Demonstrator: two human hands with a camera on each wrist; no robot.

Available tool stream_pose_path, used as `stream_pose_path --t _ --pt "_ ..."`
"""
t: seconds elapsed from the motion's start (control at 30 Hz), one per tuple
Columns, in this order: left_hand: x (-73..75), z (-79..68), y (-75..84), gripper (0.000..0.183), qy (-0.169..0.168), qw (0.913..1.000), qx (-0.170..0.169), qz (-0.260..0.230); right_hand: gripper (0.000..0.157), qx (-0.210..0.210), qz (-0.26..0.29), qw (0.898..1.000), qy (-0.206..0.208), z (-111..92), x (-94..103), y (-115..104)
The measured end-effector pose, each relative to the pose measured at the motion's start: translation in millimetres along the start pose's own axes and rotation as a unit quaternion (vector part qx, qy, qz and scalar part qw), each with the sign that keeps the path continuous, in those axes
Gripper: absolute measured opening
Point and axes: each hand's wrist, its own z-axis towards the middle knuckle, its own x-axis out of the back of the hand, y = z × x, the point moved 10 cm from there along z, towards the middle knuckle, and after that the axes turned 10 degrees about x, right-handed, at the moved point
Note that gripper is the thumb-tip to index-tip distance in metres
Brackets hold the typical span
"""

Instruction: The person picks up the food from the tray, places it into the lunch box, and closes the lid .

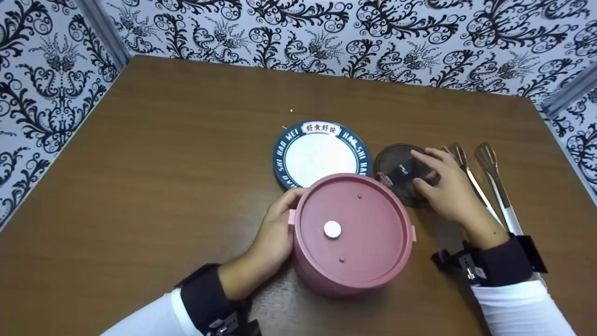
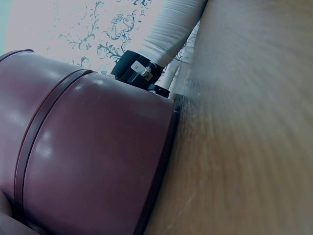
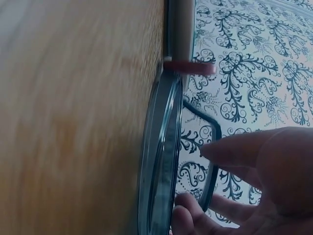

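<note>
A round pink lidded container [image 1: 354,233] with a white knob on its top stands at the near middle of the table. My left hand [image 1: 275,228] grips its left side by the small side tab; in the left wrist view only a bit of finger [image 2: 12,223] shows against the container's band. To the right lies a dark see-through lid [image 1: 396,151] with pink tabs at its edge. My right hand [image 1: 445,184] is over that lid, thumb and forefinger spread. The right wrist view shows its fingertips close to the lid's arched handle [image 3: 215,147] and its rim.
A white plate [image 1: 319,156] with a blue lettered rim lies behind the container. Right of the lid are a slotted metal utensil [image 1: 489,161] and another metal-headed utensil [image 1: 459,154], both with white handles. Patterned panels [image 1: 303,37] border the brown table [image 1: 163,163].
</note>
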Motion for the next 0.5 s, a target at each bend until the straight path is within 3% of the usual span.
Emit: stream_pose_path --t 0.5 --pt "-0.3 0.2 0.6 0.041 -0.001 1.0 -0.001 0.006 0.046 -0.025 0.007 1.0 -0.014 -3.2 3.0 1.8"
